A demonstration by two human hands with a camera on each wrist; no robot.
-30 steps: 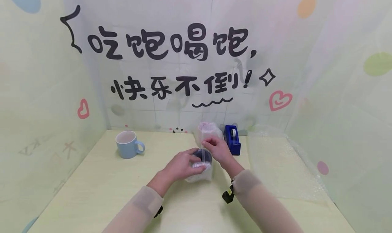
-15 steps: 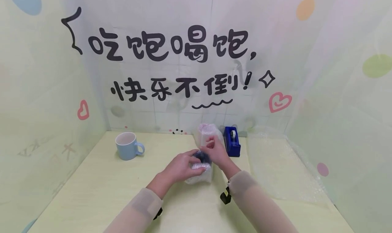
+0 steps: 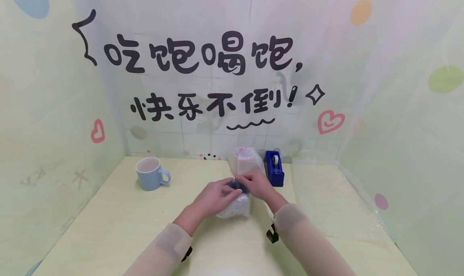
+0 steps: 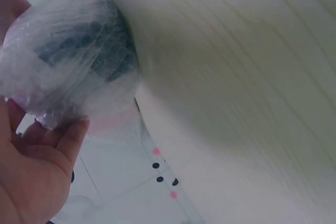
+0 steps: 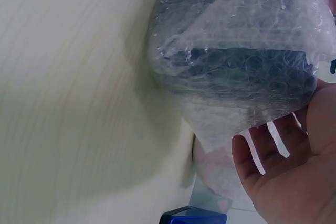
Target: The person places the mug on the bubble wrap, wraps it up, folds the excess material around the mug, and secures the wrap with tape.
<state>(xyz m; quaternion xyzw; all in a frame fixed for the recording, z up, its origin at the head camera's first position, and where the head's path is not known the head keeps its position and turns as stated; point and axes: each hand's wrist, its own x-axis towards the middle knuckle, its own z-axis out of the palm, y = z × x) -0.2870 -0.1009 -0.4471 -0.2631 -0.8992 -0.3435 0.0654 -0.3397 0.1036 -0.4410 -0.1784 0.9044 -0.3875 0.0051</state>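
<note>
Only the wrist views show fingers curled behind the dark bubble-wrapped bundle (image 5: 236, 72) on the tabletop (image 3: 217, 252): left hand (image 3: 213, 197) gripping its side, right hand (image 3: 258, 184) pinching its top. Only the head view shows one blue mug (image 3: 149, 175), left of it across a stretch of tabletop. Behind it: one pinkish bundle (image 3: 246, 159), one tape dispenser (image 3: 274, 170).

The person's forearms, in pale beige sleeves (image 3: 157, 252), slant inward from the lower edge of the head view, their cuffs ending short of the bare wrists (image 3: 190, 218). The left hand (image 3: 211, 197) curves in a grip, its thumb stretched toward the right hand (image 3: 255, 184), which angles in with its fingertips down, very near the left one's. In the right wrist view, the right fingers bend loosely, with gaps between them.
</note>
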